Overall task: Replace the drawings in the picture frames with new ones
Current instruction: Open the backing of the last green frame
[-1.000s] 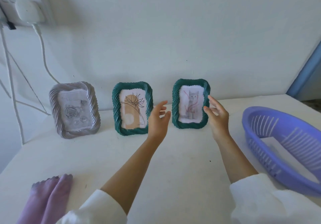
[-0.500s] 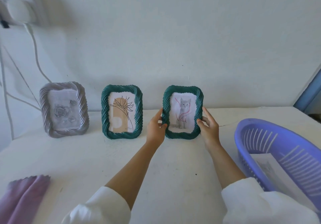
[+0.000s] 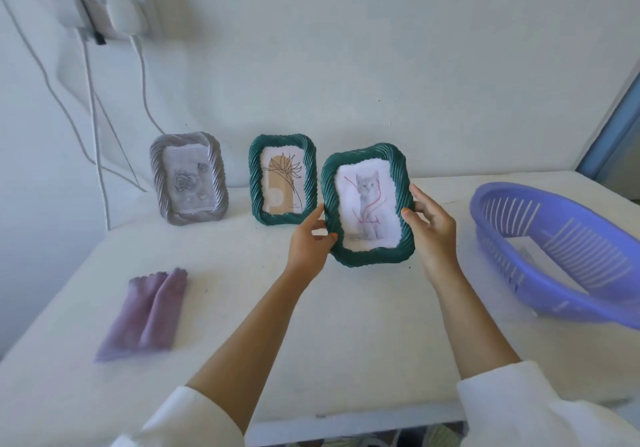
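Note:
A green twisted-rope frame (image 3: 367, 254) with a grey cat drawing marked by red lines is held upright and slightly tilted above the white table. My left hand (image 3: 309, 242) grips its left edge and my right hand (image 3: 431, 228) grips its right edge. Against the wall stand a second green frame (image 3: 282, 179) with a line-drawn plant and a grey frame (image 3: 188, 179) with a rose drawing.
A purple slotted basket (image 3: 568, 256) sits at the right with a sheet of paper inside. A folded purple cloth (image 3: 147, 315) lies at the left. Cables (image 3: 93, 127) hang from a wall socket (image 3: 100, 6) at the upper left. The table's front edge (image 3: 346, 415) is close below.
Both hands closed on the cat frame at the wall, then lifted it and brought it toward me. The other two frames stayed put.

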